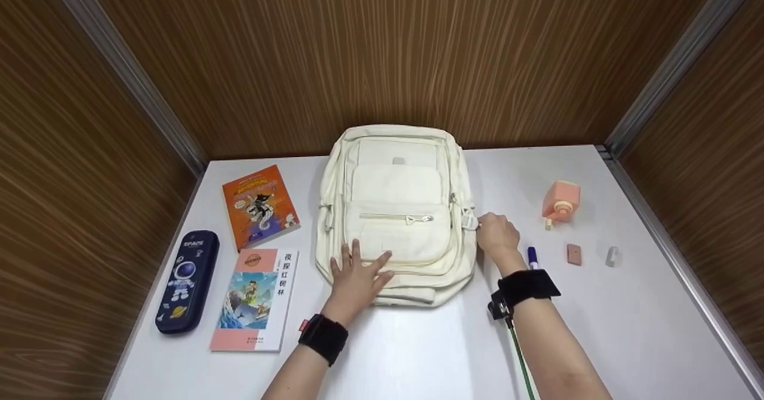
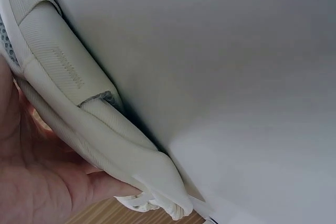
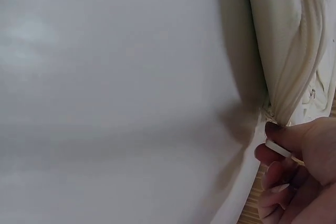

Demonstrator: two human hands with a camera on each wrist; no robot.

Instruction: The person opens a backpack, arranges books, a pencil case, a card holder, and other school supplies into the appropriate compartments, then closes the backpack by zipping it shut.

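Fingers: left hand (image 1: 357, 282) spread on cream fabric backpack (image 1: 397, 185); right hand (image 1: 499, 236) pinching flat white tab (image 3: 278, 148). Backpack probably soft; grip at tab.

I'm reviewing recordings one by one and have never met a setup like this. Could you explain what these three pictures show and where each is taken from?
There is no machine here, only a person's left hand and right hand, with a black band on each wrist. The wide picture comes from the head, looking forward and down; the other two are taken from the left and right wrists.

A cream backpack lies on the white table. Left of it are an orange book, a second book and a dark blue case; right of it, a pink box-shaped item, a blue-capped pen, a reddish block and a small pale piece.

The left hand rests on the backpack, fingers spread. The right hand pinches a small white tab at the backpack's right side.
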